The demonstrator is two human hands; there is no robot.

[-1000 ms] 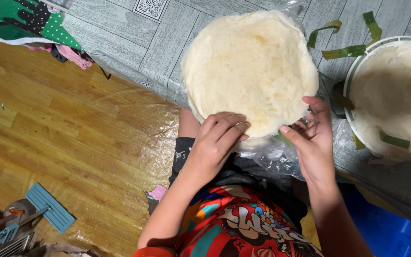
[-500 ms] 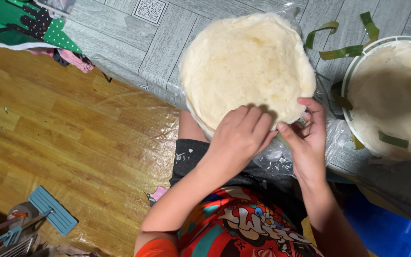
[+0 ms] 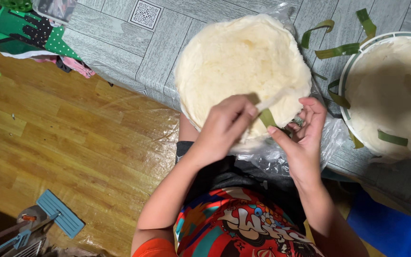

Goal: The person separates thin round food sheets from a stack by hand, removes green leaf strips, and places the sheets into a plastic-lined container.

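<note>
A round stack of thin, pale sheets (image 3: 239,57) lies on clear plastic (image 3: 281,157) at the table's near edge. My left hand (image 3: 224,124) is over the stack's near rim, fingers pinched on a green leaf strip (image 3: 266,117) that rises above the sheets, with a thin white sliver beside it. My right hand (image 3: 300,135) is just right of it at the rim. Its fingers are apart and curled, and the thumb tip is close to the strip's lower end.
A second pale stack (image 3: 396,90) sits in a white round basket (image 3: 346,71) at the right, with loose green strips (image 3: 343,49) around it. Grey patterned table cover (image 3: 120,43), green dotted cloth (image 3: 20,33), wooden floor (image 3: 63,138), blue mop head (image 3: 63,220), blue container (image 3: 396,228).
My left hand slid right along the stack's near rim, then lifted with the green strip pinched. My right hand stayed at the rim and opened its fingers slightly.
</note>
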